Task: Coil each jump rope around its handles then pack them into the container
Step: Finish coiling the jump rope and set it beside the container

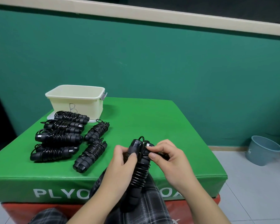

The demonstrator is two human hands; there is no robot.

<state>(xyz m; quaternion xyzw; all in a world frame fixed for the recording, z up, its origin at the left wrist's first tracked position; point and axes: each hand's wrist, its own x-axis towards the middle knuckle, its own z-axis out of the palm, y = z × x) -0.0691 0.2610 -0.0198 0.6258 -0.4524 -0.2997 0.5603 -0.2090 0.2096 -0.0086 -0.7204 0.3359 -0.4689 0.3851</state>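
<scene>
I hold a black jump rope upright over the near edge of the green plyo box; its cord is wound in tight turns round both handles. My left hand grips the handles near their top ends. My right hand pinches the loose end of the cord at the top. Several coiled black jump ropes lie on the box to the left, two of them closer to the middle. The cream container, marked with a letter B, stands open at the box's far left corner.
A clear lid lies under the container's front edge. A grey-blue bucket stands on the tiled floor at the right. A red box sits beneath the green one. My plaid-trousered legs are below the hands. A green wall is behind.
</scene>
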